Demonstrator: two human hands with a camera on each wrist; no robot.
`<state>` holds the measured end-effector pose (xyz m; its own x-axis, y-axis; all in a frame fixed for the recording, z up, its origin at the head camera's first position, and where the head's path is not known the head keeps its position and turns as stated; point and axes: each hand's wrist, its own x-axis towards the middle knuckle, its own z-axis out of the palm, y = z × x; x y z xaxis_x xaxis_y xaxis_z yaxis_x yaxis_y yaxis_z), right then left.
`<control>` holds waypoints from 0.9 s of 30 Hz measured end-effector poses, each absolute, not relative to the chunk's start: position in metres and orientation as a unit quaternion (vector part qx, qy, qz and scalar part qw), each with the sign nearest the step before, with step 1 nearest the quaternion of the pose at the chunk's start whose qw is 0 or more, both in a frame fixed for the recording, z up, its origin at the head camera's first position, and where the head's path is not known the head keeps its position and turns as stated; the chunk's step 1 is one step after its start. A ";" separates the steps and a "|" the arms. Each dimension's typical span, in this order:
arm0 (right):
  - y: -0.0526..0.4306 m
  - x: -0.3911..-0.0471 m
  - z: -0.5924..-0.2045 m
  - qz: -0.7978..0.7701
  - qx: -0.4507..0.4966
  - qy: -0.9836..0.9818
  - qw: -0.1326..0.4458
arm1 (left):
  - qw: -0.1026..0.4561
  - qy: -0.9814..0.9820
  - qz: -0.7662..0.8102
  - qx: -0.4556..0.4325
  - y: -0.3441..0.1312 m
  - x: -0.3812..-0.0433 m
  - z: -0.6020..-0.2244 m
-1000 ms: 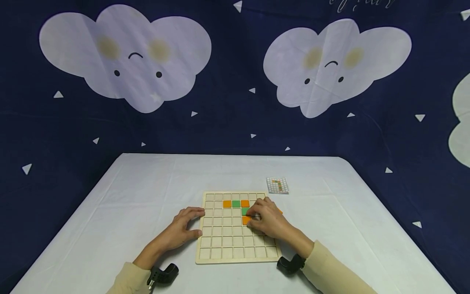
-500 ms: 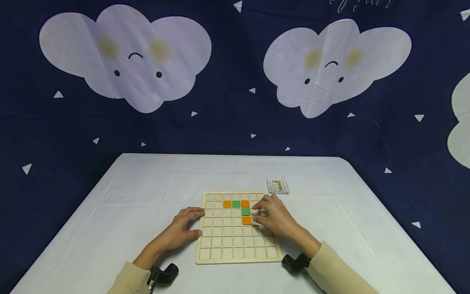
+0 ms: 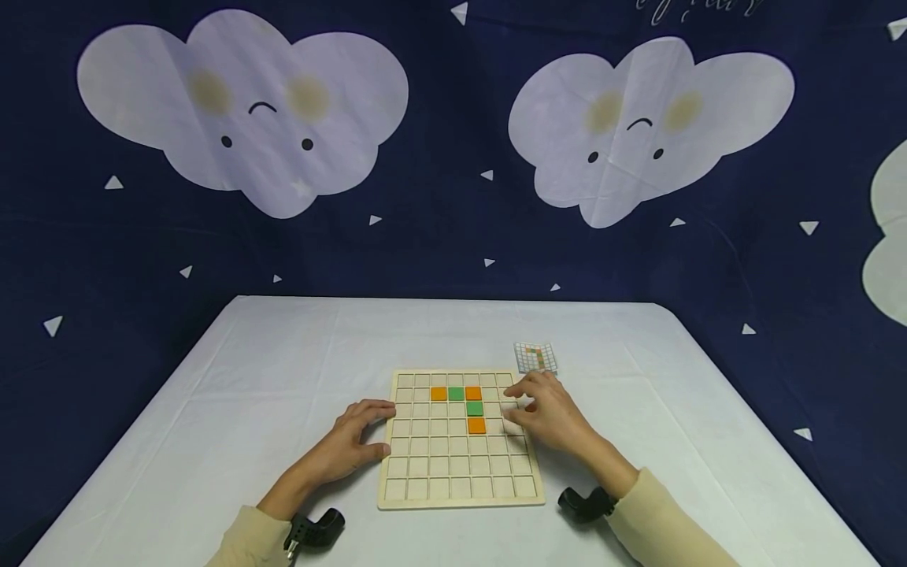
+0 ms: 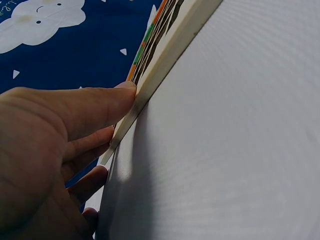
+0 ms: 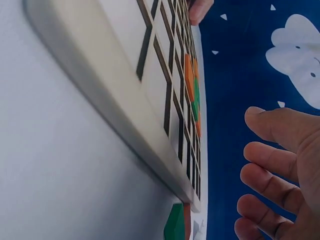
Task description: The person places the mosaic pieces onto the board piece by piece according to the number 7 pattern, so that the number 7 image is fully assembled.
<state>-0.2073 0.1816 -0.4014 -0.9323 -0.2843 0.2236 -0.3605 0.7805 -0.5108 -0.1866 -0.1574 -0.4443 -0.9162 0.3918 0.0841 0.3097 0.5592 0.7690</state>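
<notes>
A wooden grid board (image 3: 428,466) lies on the white table. Orange (image 3: 438,394), green (image 3: 456,394) and orange (image 3: 473,393) tiles form a row near its far side. Below the last one sit a green tile (image 3: 475,409) and an orange tile (image 3: 477,426). My left hand (image 3: 349,442) rests against the board's left edge, thumb and fingers spread along it. Above the board's right edge hovers my right hand (image 3: 553,417), thumb and fingers apart with nothing between them. The right wrist view shows a loose green tile (image 5: 175,222) beside an orange one (image 5: 187,220), off the board; my right hand hides them in the head view.
A small card (image 3: 535,357) printed with a coloured grid pattern lies beyond the board's far right corner. Behind the white table (image 3: 212,441) hangs a dark blue cloth (image 3: 439,236) with clouds. Black wrist devices (image 3: 319,528) sit on both forearms.
My right hand has drawn back to the right from beside the lowest orange tile, uncovering the tiles there, and its fingers are clear of them. My left hand has stayed in place.
</notes>
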 end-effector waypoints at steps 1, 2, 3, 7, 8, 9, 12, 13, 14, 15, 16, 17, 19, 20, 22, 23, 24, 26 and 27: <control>0.183 -0.207 -0.401 0.285 0.171 -0.941 0.068 | 0.048 0.882 0.425 0.199 -0.157 -0.186 -0.444; 0.184 -0.207 -0.401 0.284 0.171 -0.941 0.070 | 0.049 0.881 0.426 0.199 -0.157 -0.186 -0.444; 0.186 -0.207 -0.401 0.285 0.173 -0.940 0.073 | 0.048 0.881 0.425 0.200 -0.157 -0.186 -0.444; 0.191 -0.207 -0.402 0.278 0.177 -0.940 0.086 | 0.049 0.882 0.424 0.199 -0.157 -0.186 -0.444; 0.192 -0.207 -0.402 0.276 0.176 -0.941 0.089 | 0.049 0.882 0.425 0.199 -0.157 -0.186 -0.444; 0.193 -0.208 -0.402 0.275 0.176 -0.941 0.091 | 0.049 0.883 0.423 0.199 -0.157 -0.186 -0.444; 0.197 -0.207 -0.403 0.272 0.173 -0.942 0.093 | 0.049 0.883 0.423 0.199 -0.157 -0.186 -0.444; 0.198 -0.207 -0.404 0.272 0.172 -0.942 0.094 | 0.048 0.883 0.423 0.199 -0.157 -0.186 -0.444; 0.199 -0.207 -0.404 0.270 0.171 -0.943 0.094 | 0.047 0.882 0.424 0.199 -0.157 -0.186 -0.443; 0.200 -0.207 -0.405 0.270 0.170 -0.943 0.094 | 0.047 0.883 0.423 0.199 -0.157 -0.186 -0.443; 0.202 -0.207 -0.406 0.269 0.169 -0.943 0.094 | 0.047 0.882 0.424 0.199 -0.157 -0.186 -0.443; 0.203 -0.207 -0.406 0.268 0.169 -0.944 0.094 | 0.047 0.882 0.424 0.199 -0.157 -0.186 -0.443; 0.205 -0.206 -0.408 0.266 0.167 -0.945 0.094 | 0.047 0.882 0.425 0.199 -0.157 -0.186 -0.443; 0.206 -0.206 -0.408 0.267 0.165 -0.945 0.094 | 0.047 0.882 0.425 0.199 -0.157 -0.186 -0.443; 0.208 -0.205 -0.410 0.266 0.163 -0.945 0.093 | 0.047 0.881 0.425 0.201 -0.157 -0.186 -0.443; 0.209 -0.205 -0.411 0.266 0.161 -0.946 0.092 | 0.047 0.881 0.425 0.201 -0.157 -0.186 -0.443; 0.210 -0.205 -0.411 0.265 0.159 -0.946 0.092 | 0.047 0.881 0.426 0.201 -0.157 -0.186 -0.443; 0.211 -0.205 -0.413 0.266 0.156 -0.947 0.091 | 0.048 0.881 0.426 0.201 -0.157 -0.186 -0.443; 0.212 -0.204 -0.413 0.264 0.156 -0.948 0.092 | 0.048 0.881 0.426 0.201 -0.157 -0.186 -0.443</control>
